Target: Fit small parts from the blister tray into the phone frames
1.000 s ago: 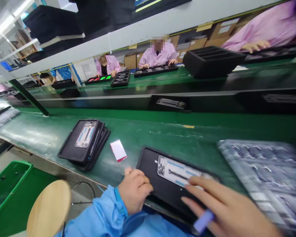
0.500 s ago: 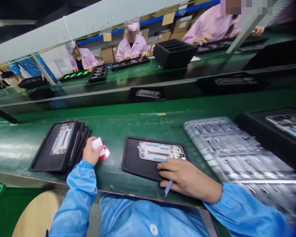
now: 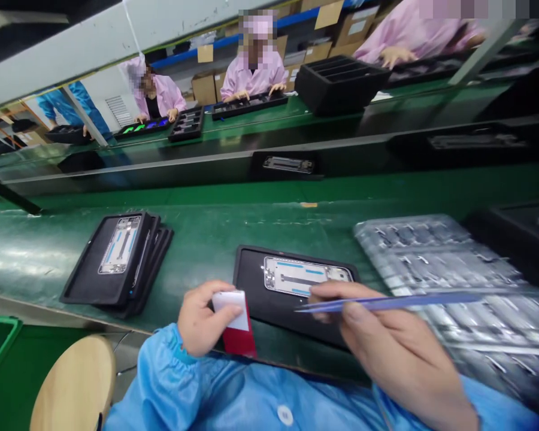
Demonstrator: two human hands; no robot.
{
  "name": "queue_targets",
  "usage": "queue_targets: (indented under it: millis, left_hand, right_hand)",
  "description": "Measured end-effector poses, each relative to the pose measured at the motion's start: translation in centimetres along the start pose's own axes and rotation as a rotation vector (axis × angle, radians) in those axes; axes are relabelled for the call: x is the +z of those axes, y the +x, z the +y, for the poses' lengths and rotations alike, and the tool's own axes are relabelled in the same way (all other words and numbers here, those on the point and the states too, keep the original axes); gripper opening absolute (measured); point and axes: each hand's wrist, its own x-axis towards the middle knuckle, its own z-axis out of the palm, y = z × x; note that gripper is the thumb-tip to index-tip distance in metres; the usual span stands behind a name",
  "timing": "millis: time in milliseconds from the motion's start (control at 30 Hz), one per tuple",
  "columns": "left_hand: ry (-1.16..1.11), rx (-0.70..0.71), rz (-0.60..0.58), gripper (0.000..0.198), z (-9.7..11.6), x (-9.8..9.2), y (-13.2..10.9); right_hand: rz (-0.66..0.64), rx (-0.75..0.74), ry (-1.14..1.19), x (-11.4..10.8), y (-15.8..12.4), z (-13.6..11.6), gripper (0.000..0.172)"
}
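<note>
Over the green bench, the left hand pinches a white-and-red card, its red end free; the right hand holds tweezers, tip protruding, presumably for fine control. Just beyond, a phone frame lies in a black tray, likely for protection.

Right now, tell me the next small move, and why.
I'd probably bring the pointed tool to the red-and-white sheet: the right hand grips the tool with its tip aimed that way, the left hand pinches the sheet near the black tray, and tip and sheet appear apart.
</note>
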Motion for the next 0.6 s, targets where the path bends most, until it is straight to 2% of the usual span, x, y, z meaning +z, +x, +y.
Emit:
queue_targets:
  millis: [100, 200, 400, 600]
  left_hand:
    - [-0.017, 0.012, -0.082, 0.026, 1.1, 1.6, -0.4]
    - [-0.051, -0.001, -0.142, 0.025, 1.4, 2.3, -0.5]
    - [-0.050, -0.011, -0.134, 0.017, 1.4, 2.8, -0.8]
    - [-0.012, 0.032, -0.113, 0.007, 1.7, 3.2, -0.9]
  right_hand:
    - [-0.116, 0.051, 0.014, 2.3, -0.2, 0.1, 0.027]
    - [-0.134, -0.006, -0.055, 3.7, -0.5, 0.3, 0.016]
    - [-0.090, -0.112, -0.152, 4.1, -1.1, 0.5, 0.010]
    - [-0.140, -0.194, -0.240, 4.2, -1.1, -0.4, 0.005]
